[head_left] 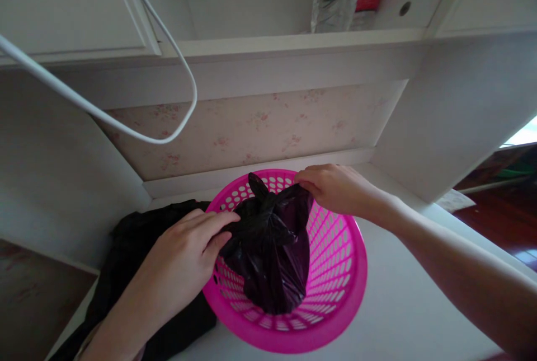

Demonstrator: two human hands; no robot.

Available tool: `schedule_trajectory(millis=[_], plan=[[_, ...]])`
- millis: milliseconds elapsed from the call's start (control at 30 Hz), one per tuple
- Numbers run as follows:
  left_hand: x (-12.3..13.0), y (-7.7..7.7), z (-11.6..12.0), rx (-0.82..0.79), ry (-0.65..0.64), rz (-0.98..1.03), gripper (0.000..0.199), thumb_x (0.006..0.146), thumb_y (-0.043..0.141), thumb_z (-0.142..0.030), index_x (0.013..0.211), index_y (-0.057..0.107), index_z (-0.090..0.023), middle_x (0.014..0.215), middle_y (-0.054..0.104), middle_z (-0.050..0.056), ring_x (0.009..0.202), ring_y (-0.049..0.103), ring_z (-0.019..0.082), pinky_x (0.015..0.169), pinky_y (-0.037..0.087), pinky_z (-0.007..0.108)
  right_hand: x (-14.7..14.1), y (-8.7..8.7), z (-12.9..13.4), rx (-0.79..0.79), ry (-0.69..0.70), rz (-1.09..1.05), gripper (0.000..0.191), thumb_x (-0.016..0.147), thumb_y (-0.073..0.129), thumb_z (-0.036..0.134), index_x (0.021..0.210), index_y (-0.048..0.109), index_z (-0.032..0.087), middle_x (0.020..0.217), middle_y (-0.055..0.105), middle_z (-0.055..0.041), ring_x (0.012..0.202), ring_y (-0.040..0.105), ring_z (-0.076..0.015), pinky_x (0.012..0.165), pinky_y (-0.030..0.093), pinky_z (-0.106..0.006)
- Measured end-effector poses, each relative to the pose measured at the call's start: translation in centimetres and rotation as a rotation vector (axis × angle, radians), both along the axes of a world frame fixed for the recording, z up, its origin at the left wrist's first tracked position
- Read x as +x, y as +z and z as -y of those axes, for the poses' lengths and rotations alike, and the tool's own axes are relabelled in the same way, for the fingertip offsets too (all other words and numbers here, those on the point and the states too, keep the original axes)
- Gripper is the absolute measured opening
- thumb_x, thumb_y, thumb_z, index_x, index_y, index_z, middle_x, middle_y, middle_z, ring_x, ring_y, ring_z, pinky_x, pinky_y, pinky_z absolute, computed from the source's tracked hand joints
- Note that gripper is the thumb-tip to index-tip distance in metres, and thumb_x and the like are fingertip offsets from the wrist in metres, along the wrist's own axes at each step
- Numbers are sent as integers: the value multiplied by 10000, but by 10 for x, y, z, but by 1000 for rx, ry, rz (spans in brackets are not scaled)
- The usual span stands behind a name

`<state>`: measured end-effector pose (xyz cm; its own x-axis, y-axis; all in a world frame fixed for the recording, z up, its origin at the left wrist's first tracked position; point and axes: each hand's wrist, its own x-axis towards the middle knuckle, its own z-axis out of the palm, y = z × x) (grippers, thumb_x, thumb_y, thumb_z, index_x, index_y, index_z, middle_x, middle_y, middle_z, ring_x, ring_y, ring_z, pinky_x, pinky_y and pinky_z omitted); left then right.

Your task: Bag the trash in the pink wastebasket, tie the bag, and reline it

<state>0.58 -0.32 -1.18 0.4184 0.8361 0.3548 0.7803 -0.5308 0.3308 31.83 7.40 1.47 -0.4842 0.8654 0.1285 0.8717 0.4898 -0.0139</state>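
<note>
The black bag (pixel 277 263) sits inside the pink basket (pixel 285 341), near the back edge of the white surface (pixel 411 316); the basket's walls probably keep the limp plastic from spreading. The left hand (pixel 180 249) and right hand (pixel 331 187) have fingers clamped on opposite sides of the bag, seemingly holding its top wide. Dark cloth (pixel 130 260) lies toward the surface's left edge
</note>
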Motion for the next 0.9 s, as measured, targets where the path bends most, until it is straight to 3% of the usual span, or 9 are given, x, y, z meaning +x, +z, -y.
schedule_trajectory(millis=[100,200,267,367,433,500,633,800,900], plan=[[-7,-2,1,23,-11,-53,289,1017,550,-183,1211,733,-296,1016,736,5,972,663,208,847,517,356,1,-1,3,92,-44,6,279,975,480,154,1116,716,204,1096,763,-108,974,734,-297,757,518,-364],[-3,-3,4,51,-6,-78,250,1029,528,-204,1130,750,-256,1053,708,29,1018,653,222,890,523,388,-5,-7,8,137,279,-131,420,1007,538,212,1423,593,228,1409,650,-124,1259,637,-280,1034,518,-413],[8,-3,5,99,-3,-57,270,1044,492,-227,1186,723,-227,1193,682,64,1116,643,239,975,514,428,-13,-13,9,151,500,-168,481,1010,579,225,1490,546,230,1485,605,-122,1344,577,-271,1127,471,-439],[31,-4,4,146,-7,-72,284,1052,503,-300,1220,703,-190,1273,678,107,1192,632,290,1029,490,515,-27,-22,5,181,618,-139,292,1016,549,157,1258,713,172,1179,759,-114,1130,677,-259,1015,529,-439],[43,-5,0,116,4,-130,223,1021,587,-329,1114,734,-190,1137,737,95,1094,666,311,965,501,543,-32,-23,3,199,642,-148,244,1013,528,125,1100,753,158,1013,777,-92,999,693,-243,941,540,-414],[46,-3,-3,85,16,-170,132,992,636,-269,975,749,-204,974,756,63,972,679,299,891,502,527,-30,-21,0,219,631,-208,237,1021,521,145,1072,751,162,1004,773,-90,971,690,-231,923,533,-394],[29,6,1,75,-59,-5,147,997,607,-199,911,723,-226,961,745,37,951,674,241,908,497,450,-2,-14,-12,186,429,-387,248,1015,525,228,1040,765,172,945,761,-99,902,699,-233,836,532,-363],[-17,12,13,-227,-165,320,106,1002,611,-285,963,709,-300,1124,743,7,1097,692,202,951,549,330,45,-27,-48,-136,-130,-917,172,796,687,297,897,755,175,896,767,-79,825,704,-252,755,554,-367],[-37,5,16,-322,-198,612,42,989,648,-334,954,667,-323,1063,746,-6,1112,698,213,946,588,339,61,-37,-59,-226,-317,-1156,217,793,649,326,940,724,184,993,765,-110,825,700,-231,755,579,-389]])
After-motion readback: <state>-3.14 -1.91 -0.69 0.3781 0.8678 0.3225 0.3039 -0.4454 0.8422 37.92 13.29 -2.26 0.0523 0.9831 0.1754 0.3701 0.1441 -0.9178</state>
